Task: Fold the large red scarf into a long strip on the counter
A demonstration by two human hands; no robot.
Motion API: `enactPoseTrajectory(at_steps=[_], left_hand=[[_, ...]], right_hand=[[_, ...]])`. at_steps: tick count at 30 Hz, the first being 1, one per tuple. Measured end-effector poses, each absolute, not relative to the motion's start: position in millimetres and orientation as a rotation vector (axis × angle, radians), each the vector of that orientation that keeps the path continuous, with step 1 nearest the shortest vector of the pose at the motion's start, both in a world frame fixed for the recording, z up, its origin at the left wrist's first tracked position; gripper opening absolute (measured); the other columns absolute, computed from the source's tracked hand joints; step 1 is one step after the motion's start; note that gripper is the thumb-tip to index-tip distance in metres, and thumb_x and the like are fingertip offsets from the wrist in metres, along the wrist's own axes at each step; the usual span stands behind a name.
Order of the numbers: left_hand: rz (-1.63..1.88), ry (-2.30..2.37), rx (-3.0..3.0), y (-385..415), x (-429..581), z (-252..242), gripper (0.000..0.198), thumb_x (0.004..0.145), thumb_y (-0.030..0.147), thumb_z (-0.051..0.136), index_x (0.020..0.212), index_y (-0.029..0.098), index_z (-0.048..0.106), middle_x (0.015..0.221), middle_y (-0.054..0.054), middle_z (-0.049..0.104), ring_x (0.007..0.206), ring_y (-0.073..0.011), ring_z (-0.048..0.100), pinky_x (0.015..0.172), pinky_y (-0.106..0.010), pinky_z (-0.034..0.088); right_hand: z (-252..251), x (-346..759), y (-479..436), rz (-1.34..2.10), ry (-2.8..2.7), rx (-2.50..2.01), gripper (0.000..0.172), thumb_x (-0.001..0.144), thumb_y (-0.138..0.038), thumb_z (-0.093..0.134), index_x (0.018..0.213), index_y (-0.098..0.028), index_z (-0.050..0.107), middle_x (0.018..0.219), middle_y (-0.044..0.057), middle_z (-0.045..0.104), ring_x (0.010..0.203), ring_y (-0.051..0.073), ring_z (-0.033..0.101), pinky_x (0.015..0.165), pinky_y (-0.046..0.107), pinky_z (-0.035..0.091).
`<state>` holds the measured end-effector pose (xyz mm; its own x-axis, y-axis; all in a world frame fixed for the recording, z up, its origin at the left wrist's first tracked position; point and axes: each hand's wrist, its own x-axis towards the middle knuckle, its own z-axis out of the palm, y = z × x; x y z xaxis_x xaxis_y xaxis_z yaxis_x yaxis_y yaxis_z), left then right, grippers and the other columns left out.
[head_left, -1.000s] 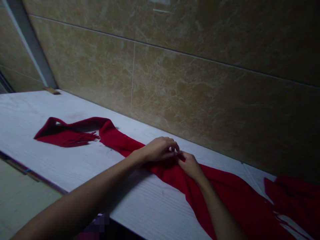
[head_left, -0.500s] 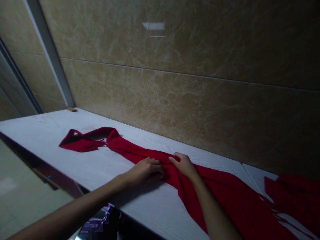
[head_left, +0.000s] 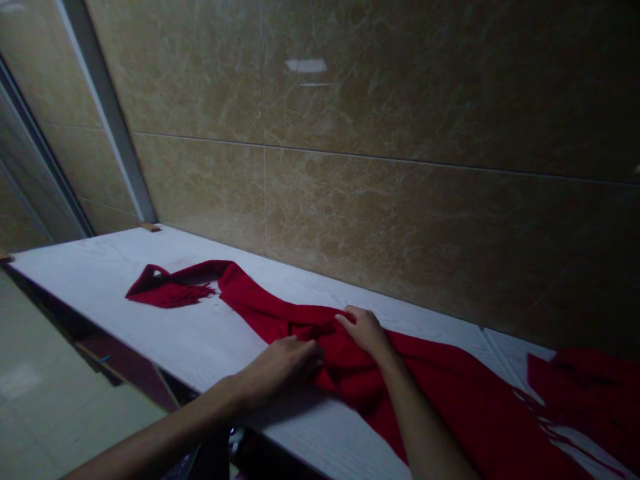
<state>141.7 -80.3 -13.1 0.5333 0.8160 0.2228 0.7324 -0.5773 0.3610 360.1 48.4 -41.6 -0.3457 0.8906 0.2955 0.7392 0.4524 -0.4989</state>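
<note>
A long red scarf [head_left: 440,380] with fringed ends stretches along the white table [head_left: 220,353], its far left end folded back on itself. My left hand [head_left: 287,363] has its fingers curled over the scarf's near edge, and the cloth is drawn up in folds beside it. On the scarf's far edge, my right hand [head_left: 365,329] pinches the fabric between thumb and fingers. The left fingertips are partly hidden in shadow and cloth.
Another piece of red cloth [head_left: 590,393] lies at the right. Behind the table rises a brown marbled tile wall [head_left: 350,220]. A small brown block [head_left: 149,227] sits at the far left corner. Below the left edge is pale floor [head_left: 45,400].
My left hand has come slightly toward me, pulling the near edge of the scarf and opening its folds. My right hand has stayed nearly in place on the far edge.
</note>
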Motion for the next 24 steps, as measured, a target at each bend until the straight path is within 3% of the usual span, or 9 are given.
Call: enactPoseTrajectory(at_steps=[4, 7, 9, 12, 14, 18, 24], left_hand=[[0.413, 1.115, 2.549, -113.6, 133.6, -15.3, 0.018, 0.107, 0.025, 0.044, 0.095, 0.022, 0.057, 0.085, -0.002, 0.069, 0.069, -0.0157, 0.058, 0.065, -0.026, 0.039], [0.381, 1.037, 2.468, -138.8, 121.6, -8.8, 0.009, 0.104, 0.033, 0.055, 0.107, 0.026, 0.061, 0.097, -0.002, 0.073, 0.083, -0.0177, 0.066, 0.071, -0.025, 0.044], [0.341, 1.068, 2.405, -152.2, 117.7, -2.3, 0.019, 0.097, 0.031, 0.065, 0.116, 0.03, 0.061, 0.104, -0.001, 0.075, 0.088, -0.0187, 0.069, 0.07, -0.024, 0.046], [0.268, 1.15, 2.365, -161.8, 123.1, 4.3, 0.04, 0.09, 0.014, 0.066, 0.124, 0.035, 0.061, 0.099, 0.003, 0.077, 0.077, -0.0167, 0.07, 0.061, -0.024, 0.041], [0.235, 1.165, 2.388, -159.5, 131.4, 4.7, 0.039, 0.09, 0.008, 0.062, 0.12, 0.032, 0.065, 0.094, 0.003, 0.076, 0.071, -0.0157, 0.068, 0.058, -0.025, 0.039], [0.274, 1.127, 2.53, -141.6, 147.8, -1.2, 0.019, 0.095, 0.01, 0.057, 0.099, 0.024, 0.068, 0.088, -0.002, 0.075, 0.073, -0.0173, 0.068, 0.063, -0.026, 0.041], [0.272, 1.014, 2.729, -121.9, 185.1, -8.9, 0.008, 0.094, 0.018, 0.065, 0.088, 0.022, 0.062, 0.081, 0.0, 0.072, 0.071, -0.0186, 0.068, 0.062, -0.03, 0.042]], right_hand=[[-40.0, 364.5, 50.5, 0.27, -2.115, -1.551, 0.02, 0.099, -0.037, 0.06, 0.091, -0.024, 0.073, 0.091, 0.006, 0.075, 0.085, 0.021, 0.066, 0.074, 0.029, 0.043], [-36.4, 372.1, 52.1, 0.2, -1.997, -1.724, 0.022, 0.101, -0.037, 0.057, 0.096, -0.024, 0.074, 0.093, 0.01, 0.076, 0.083, 0.023, 0.068, 0.068, 0.03, 0.041], [-33.8, 376.7, 52.7, 0.163, -1.907, -1.817, 0.025, 0.103, -0.039, 0.054, 0.098, -0.024, 0.074, 0.093, 0.011, 0.076, 0.081, 0.023, 0.068, 0.064, 0.03, 0.039], [-31.3, 379.6, 52.7, 0.126, -1.823, -1.877, 0.028, 0.104, -0.039, 0.051, 0.097, -0.025, 0.074, 0.092, 0.01, 0.076, 0.078, 0.022, 0.068, 0.06, 0.03, 0.035], [-30.5, 380.0, 52.1, 0.109, -1.798, -1.873, 0.029, 0.104, -0.04, 0.05, 0.097, -0.026, 0.074, 0.089, 0.009, 0.076, 0.076, 0.022, 0.068, 0.059, 0.03, 0.033], [-27.7, 384.7, 50.8, 0.079, -1.728, -1.854, 0.028, 0.103, -0.041, 0.051, 0.098, -0.028, 0.075, 0.085, 0.007, 0.076, 0.072, 0.021, 0.067, 0.058, 0.03, 0.032], [-19.3, 391.7, 44.3, 0.028, -1.64, -1.767, 0.041, 0.108, -0.045, 0.039, 0.108, -0.025, 0.075, 0.095, 0.01, 0.077, 0.08, 0.023, 0.068, 0.065, 0.03, 0.037]])
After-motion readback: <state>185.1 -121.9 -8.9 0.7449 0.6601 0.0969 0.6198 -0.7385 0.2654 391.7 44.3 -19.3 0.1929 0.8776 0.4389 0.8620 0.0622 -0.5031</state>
